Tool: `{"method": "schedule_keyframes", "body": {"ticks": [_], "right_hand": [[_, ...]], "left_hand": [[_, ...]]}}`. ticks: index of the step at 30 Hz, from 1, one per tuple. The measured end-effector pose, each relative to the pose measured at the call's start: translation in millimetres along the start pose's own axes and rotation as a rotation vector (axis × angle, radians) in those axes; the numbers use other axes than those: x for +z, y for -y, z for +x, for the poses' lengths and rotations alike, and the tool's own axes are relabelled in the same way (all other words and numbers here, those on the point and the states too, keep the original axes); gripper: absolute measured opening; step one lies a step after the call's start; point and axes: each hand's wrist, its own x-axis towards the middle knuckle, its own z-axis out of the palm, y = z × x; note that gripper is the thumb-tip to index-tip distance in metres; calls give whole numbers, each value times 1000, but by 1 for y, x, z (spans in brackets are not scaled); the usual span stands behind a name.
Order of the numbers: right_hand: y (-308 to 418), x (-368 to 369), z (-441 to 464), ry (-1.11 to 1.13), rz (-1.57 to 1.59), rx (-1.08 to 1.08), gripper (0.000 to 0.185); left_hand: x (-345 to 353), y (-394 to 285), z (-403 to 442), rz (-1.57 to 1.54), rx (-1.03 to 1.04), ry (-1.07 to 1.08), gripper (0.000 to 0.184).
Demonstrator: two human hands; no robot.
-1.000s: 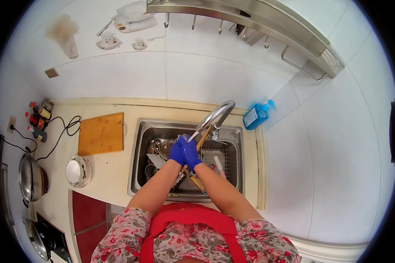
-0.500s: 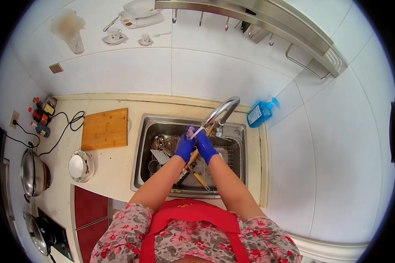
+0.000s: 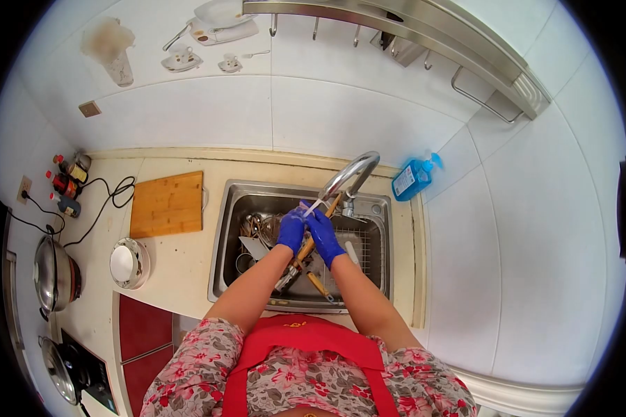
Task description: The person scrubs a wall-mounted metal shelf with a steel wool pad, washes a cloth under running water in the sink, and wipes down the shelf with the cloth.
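Note:
Both of my hands wear blue gloves and meet under the stream from the curved faucet (image 3: 355,170), above the sink (image 3: 222,278). My left hand (image 3: 292,230) is closed around something small and pale that I cannot make out. Against it is my right hand (image 3: 323,235), its fingers partly hidden and touching the same spot. Below them in the sink lie a long wooden handle (image 3: 305,249), a shorter wooden-handled tool (image 3: 319,285), a white flat piece (image 3: 254,247), a metal cup (image 3: 244,263) and a wire rack (image 3: 370,254).
Left of the sink are a wooden cutting board (image 3: 166,203), stacked bowls (image 3: 124,263), a black cord (image 3: 104,208), bottles (image 3: 64,185) and a lidded pan (image 3: 49,274). A blue soap bottle (image 3: 411,181) stands behind right. Hooks hang from a metal rack (image 3: 396,17).
Compared with one second ago, the view has shifted slightly and my hands have moved from pressed together to side by side. Since the middle frame, the pale item shows less between them.

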Motion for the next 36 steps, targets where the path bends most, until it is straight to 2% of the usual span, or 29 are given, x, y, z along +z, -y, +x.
{"method": "schedule_keyframes", "body": {"ticks": [2, 3, 5, 7, 8, 10, 11, 13, 15, 17, 19, 20, 22, 23, 25, 27, 29, 30, 31, 33, 34, 35, 36], "right_hand": [[-3, -6, 6, -10, -5, 36, 38], [-7, -11, 9, -19, -10, 71, 34], [-17, -19, 16, -71, -18, 42, 31], [-22, -27, 18, -125, -27, 13, 28], [-11, -24, 15, -205, 68, 50, 27], [-2, -23, 13, -278, 164, 84, 27], [-3, -25, 14, -302, 163, 63, 27], [-7, -28, 16, -327, 161, 41, 27], [-11, -26, 17, -171, 15, -32, 27], [0, -14, 12, -121, -22, -18, 26], [15, -6, 8, -70, -59, 0, 25], [20, -4, 7, -51, -135, -1, 27], [26, -5, 10, -29, -211, 0, 28], [26, -9, 14, 57, -276, 6, 29], [27, -17, 20, 147, -342, 11, 29], [29, -26, 24, 187, -638, -55, 30], [31, -32, 26, 169, -612, -6, 29], [30, -35, 26, 149, -585, 43, 27], [29, -37, 26, 146, -584, 45, 27], [22, -42, 24, 32, -352, -34, 28], [20, -45, 23, 32, -352, -33, 28], [25, -45, 19, -7, -308, 3, 28], [27, -46, 18, -44, -262, 38, 28]], "left_hand": [[-2, 2, 2, -10, -7, 11, 27], [7, 28, 8, -82, -167, 5, 33], [3, 41, 12, -154, -327, -2, 40], [-9, 48, 15, -157, -340, -2, 44], [-17, 46, 16, -158, -344, -3, 45], [-44, 14, 13, -337, -432, 180, 32], [-47, 11, 12, -337, -428, 178, 32], [-48, 5, 7, -296, -216, 201, 28], [-51, -30, -4, -320, -222, 241, 28], [-54, -46, -8, -344, -232, 282, 27], [-57, -48, -5, -153, -258, 367, 29], [-58, -43, -4, -153, -261, 368, 29], [-59, -35, 0, -36, -180, 236, 29], [-59, -32, 2, -36, -181, 234, 29], [-61, -28, 6, -241, -108, 88, 26], [-65, -27, 8, -185, -148, 114, 26], [-73, -30, 9, -129, -188, 144, 25], [-81, -39, 8, 26, -206, 226, 25], [-89, -48, 7, 181, -224, 309, 24], [-98, -57, 8, 285, -195, 353, 28], [-102, -58, 8, 390, -165, 393, 31], [-103, -52, 8, 390, -167, 392, 31], [-101, -40, 9, 227, -170, 363, 31]]}}
